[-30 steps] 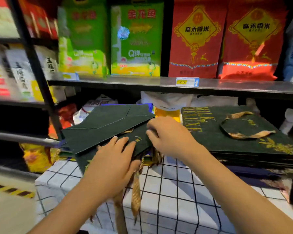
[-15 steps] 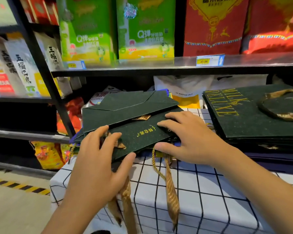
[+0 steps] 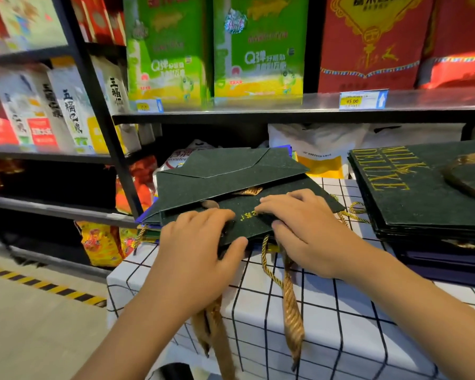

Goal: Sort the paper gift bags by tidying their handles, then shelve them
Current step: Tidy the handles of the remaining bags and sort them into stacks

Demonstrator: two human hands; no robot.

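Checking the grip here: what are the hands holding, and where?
Both hands, left and right, grip the top green gift bag at its near edge.

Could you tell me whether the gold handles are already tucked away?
No, the gold handles hang loose over the edge of the checked table.

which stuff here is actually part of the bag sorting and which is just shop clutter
Part of the job:
dark green gift bag, gripped by left hand and right hand
gold ribbon handles hanging off the table edge
stacked green bags

Just around:
green boxes
red boxes
price tag
checked tablecloth
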